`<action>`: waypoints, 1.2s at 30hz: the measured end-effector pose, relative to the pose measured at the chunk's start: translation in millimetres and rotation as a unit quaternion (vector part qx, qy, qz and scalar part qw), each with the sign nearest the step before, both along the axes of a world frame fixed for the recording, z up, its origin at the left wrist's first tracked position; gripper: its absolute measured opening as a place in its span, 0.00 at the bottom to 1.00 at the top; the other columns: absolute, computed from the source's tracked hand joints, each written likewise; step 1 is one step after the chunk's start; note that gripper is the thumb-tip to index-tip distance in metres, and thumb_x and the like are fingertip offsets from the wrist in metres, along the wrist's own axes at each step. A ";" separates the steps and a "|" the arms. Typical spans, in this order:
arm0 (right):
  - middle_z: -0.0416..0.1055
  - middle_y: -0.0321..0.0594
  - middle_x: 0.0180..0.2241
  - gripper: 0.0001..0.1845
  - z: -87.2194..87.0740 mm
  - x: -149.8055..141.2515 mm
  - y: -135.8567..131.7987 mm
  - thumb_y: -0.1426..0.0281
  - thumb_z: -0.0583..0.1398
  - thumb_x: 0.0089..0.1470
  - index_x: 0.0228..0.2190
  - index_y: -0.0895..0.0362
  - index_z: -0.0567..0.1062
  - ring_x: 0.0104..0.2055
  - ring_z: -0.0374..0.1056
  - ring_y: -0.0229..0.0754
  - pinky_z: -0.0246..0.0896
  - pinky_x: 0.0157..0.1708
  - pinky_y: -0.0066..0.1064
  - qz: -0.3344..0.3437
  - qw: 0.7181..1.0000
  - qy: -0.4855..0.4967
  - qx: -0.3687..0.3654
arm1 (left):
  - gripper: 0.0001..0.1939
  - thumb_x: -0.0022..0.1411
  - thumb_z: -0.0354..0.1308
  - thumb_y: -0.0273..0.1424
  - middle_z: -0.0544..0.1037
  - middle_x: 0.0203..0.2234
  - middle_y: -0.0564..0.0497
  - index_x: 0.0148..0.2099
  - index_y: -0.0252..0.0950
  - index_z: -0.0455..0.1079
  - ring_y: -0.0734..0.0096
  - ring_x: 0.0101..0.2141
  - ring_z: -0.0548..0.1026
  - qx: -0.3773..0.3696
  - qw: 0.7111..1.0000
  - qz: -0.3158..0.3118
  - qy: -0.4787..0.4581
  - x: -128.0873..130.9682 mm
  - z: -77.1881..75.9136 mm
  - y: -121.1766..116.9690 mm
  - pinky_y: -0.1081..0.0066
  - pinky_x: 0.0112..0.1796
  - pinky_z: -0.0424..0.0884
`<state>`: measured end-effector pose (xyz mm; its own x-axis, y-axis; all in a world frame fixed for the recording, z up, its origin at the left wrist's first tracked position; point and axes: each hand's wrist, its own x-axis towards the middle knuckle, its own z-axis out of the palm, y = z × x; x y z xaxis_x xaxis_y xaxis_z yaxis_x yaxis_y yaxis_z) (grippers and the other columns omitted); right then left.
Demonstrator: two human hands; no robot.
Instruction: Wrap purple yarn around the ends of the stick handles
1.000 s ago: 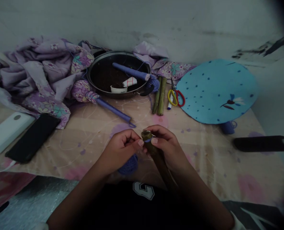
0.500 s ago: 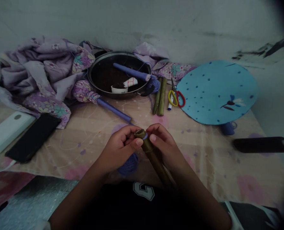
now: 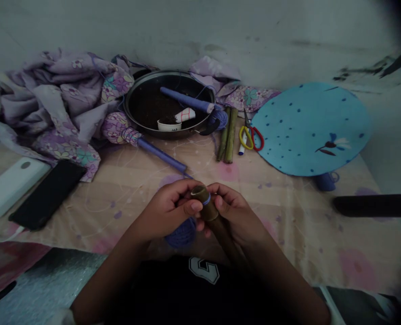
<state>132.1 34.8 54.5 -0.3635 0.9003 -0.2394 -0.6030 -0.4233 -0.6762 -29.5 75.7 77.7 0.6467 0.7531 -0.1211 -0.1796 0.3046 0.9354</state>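
Observation:
Both my hands meet low in the middle over a brown hollow stick (image 3: 211, 212) that slants from my lap up to its open end. My right hand (image 3: 239, 214) grips the stick just below its top. My left hand (image 3: 168, 210) pinches at the top end, where a thin band of purple yarn circles the stick. A ball of purple yarn (image 3: 182, 234) lies under my left hand on the cloth.
A dark metal pan (image 3: 142, 106) at the back holds a purple-wrapped stick and a small white cup. Two green sticks (image 3: 228, 134), scissors (image 3: 251, 135), a blue round fan (image 3: 310, 128), floral fabric (image 3: 61, 108), a phone (image 3: 46, 194) and a white box (image 3: 9, 185) lie around.
The stick's top has tilted slightly and both hands have shifted a little lower and closer together around it; the yarn band stays at the top end.

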 end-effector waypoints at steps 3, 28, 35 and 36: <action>0.76 0.37 0.25 0.18 -0.1 -0.2 2.1 0.58 0.63 0.50 0.38 0.56 0.67 0.24 0.74 0.39 0.69 0.18 0.24 0.013 1.000 0.013 -0.014 | 0.12 0.57 0.59 0.33 0.74 0.23 0.55 0.43 0.35 0.66 0.76 0.21 0.74 0.010 1.000 -0.011 0.007 -0.5 -0.1 0.5 0.76 0.24 0.71; 0.75 0.37 0.23 0.11 1.5 -1.4 6.4 0.63 0.62 0.51 0.30 0.58 0.70 0.21 0.72 0.36 0.68 0.17 0.22 -0.031 0.998 -0.052 -0.020 | 0.09 0.63 0.51 0.34 0.72 0.21 0.55 0.38 0.34 0.68 0.77 0.22 0.70 0.244 0.944 0.036 0.220 0.4 0.8 4.1 0.77 0.24 0.64; 0.73 0.34 0.17 0.13 5.6 -1.8 13.8 0.61 0.62 0.48 0.24 0.57 0.67 0.14 0.67 0.33 0.62 0.10 0.19 -0.016 0.996 -0.071 -0.056 | 0.11 0.64 0.49 0.32 0.74 0.22 0.55 0.33 0.35 0.69 0.77 0.24 0.70 0.351 0.903 0.028 0.245 2.9 3.3 10.0 0.76 0.28 0.63; 0.72 0.34 0.17 0.14 5.4 -2.4 14.2 0.60 0.62 0.47 0.24 0.57 0.66 0.13 0.66 0.33 0.61 0.10 0.19 -0.017 0.996 -0.071 -0.059 | 0.11 0.64 0.49 0.32 0.74 0.21 0.55 0.33 0.35 0.69 0.77 0.24 0.70 0.350 0.905 0.030 0.240 3.0 3.0 10.0 0.76 0.29 0.64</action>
<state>129.6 49.0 59.9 -0.2882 0.8738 -0.3916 -0.5204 -0.4862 -0.7019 -26.5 85.7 80.7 0.6013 0.7861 0.1429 0.3026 -0.3896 0.8698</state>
